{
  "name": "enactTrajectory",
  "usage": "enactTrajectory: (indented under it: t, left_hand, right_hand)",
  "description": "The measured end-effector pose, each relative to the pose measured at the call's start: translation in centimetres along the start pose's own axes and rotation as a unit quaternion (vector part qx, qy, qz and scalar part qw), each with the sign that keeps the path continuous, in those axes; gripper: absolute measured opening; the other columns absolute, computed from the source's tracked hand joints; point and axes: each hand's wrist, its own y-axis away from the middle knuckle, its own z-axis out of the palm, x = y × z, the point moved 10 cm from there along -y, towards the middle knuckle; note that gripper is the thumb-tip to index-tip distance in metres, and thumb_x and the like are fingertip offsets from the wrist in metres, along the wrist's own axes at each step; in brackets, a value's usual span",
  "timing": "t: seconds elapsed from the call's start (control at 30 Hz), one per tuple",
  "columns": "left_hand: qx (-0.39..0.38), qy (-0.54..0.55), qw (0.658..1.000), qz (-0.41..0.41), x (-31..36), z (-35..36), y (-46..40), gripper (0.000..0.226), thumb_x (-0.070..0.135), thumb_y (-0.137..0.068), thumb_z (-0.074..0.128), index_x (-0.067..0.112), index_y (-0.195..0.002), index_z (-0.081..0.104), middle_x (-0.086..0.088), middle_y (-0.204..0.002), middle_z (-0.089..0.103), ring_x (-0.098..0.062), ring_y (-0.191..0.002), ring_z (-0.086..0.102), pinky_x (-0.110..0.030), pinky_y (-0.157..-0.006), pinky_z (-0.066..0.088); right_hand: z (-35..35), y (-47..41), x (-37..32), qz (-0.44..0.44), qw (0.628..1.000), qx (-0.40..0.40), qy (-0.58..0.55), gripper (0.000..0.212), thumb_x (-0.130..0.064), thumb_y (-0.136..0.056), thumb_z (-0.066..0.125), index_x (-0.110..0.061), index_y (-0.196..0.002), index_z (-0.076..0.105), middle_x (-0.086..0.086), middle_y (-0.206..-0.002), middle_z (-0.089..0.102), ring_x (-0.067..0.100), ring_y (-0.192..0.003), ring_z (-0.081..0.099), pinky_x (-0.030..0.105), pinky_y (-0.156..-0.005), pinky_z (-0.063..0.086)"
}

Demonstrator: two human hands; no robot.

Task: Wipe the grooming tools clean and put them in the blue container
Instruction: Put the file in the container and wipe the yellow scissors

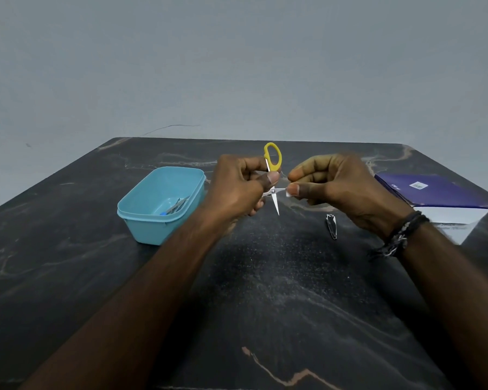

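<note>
Scissors (273, 175) half hidden behind left hand (237, 190), second handle unseen.

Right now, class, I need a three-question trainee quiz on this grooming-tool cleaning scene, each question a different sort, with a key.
1. True or false: the scissors lie flat on the table.
2. Which hand holds the scissors by the handles? A) left hand B) right hand
3. Fill in: the nail clipper lies on the ___, outside the blue container.

Key: 1 false, they are held up with blades open; 2 A; 3 table.
</note>
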Motion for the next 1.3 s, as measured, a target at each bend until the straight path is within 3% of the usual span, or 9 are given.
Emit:
enactTrajectory:
  t: [0.13,0.27,0.53,0.73,0.93,1.17,1.3]
  left_hand:
    - [-0.021,-0.019,1.0,0.005,0.0,0.8,0.3,0.012,0.008,-0.092,0.064,0.004,-0.1,0.072,-0.012,-0.063,0.056,-0.012,-0.039,0.046,-0.021,-0.039,0.037]
    - [-0.004,0.005,1.0,-0.005,-0.2,0.2,-0.1,0.012,0.009,-0.091,0.066,0.004,-0.101,0.072,-0.004,-0.057,0.055,-0.01,-0.037,0.046,-0.021,-0.039,0.038]
    - [-0.029,-0.002,1.0,-0.009,-0.6,0.9,0.2,0.01,0.008,-0.091,0.065,0.008,-0.098,0.073,0.002,-0.051,0.055,-0.011,-0.037,0.047,-0.021,-0.039,0.037]
    - [-0.001,0.029,0.999,-0.028,-0.8,-0.1,-0.3,0.013,0.01,-0.09,0.067,0.004,-0.101,0.072,0.003,-0.054,0.056,-0.009,-0.037,0.046,-0.02,-0.038,0.036]
    - [-0.019,0.022,0.999,-0.026,-0.8,0.6,0.1,0.013,0.01,-0.091,0.067,0.004,-0.101,0.072,-0.006,-0.06,0.057,-0.011,-0.037,0.045,-0.02,-0.038,0.036]
    - [-0.006,0.037,0.998,-0.046,-1.2,0.1,-0.2,0.016,0.011,-0.09,0.068,0.003,-0.103,0.072,0.002,-0.053,0.055,-0.009,-0.035,0.045,-0.019,-0.038,0.035]
    - [-0.017,0.031,0.998,-0.049,-1.2,0.7,0.0,0.013,0.01,-0.091,0.066,0.003,-0.1,0.072,-0.005,-0.06,0.055,-0.01,-0.036,0.045,-0.019,-0.039,0.035]
  right_hand:
    - [1.3,0.1,-0.2,-0.009,1.0,-0.02,0.003,0.025,-0.007,-0.067,0.084,-0.007,-0.089,0.072,0.014,-0.076,0.074,0.018,-0.067,0.064,0.02,-0.056,0.051]
    - [0.4,0.0,-0.3,-0.001,1.0,0.002,-0.012,0.041,-0.018,-0.056,0.083,-0.008,-0.093,0.068,0.006,-0.071,0.075,0.014,-0.063,0.067,0.02,-0.054,0.05]
    - [1.3,0.1,0.1,0.001,1.0,-0.011,0.002,0.04,0.0,-0.069,0.082,-0.004,-0.104,0.065,0.003,-0.068,0.074,0.013,-0.063,0.066,0.019,-0.061,0.053]
    - [-0.5,0.1,0.1,0.018,0.999,0.021,-0.033,0.05,-0.009,-0.061,0.083,-0.007,-0.108,0.063,0.007,-0.071,0.076,0.012,-0.065,0.072,0.018,-0.057,0.052]
    - [0.9,0.1,0.1,0.018,0.999,0.0,-0.04,0.062,-0.014,-0.053,0.083,-0.005,-0.11,0.061,0.008,-0.072,0.076,0.015,-0.068,0.073,0.019,-0.06,0.054]
    - [-0.1,-0.1,0.6,0.033,0.998,0.018,-0.053,0.065,-0.016,-0.051,0.084,-0.006,-0.112,0.063,0.01,-0.074,0.076,0.015,-0.066,0.072,0.019,-0.056,0.052]
    - [0.3,-0.1,0.8,0.033,0.998,0.011,-0.045,0.067,-0.017,-0.05,0.085,-0.005,-0.112,0.063,0.009,-0.075,0.076,0.016,-0.068,0.073,0.021,-0.059,0.055]
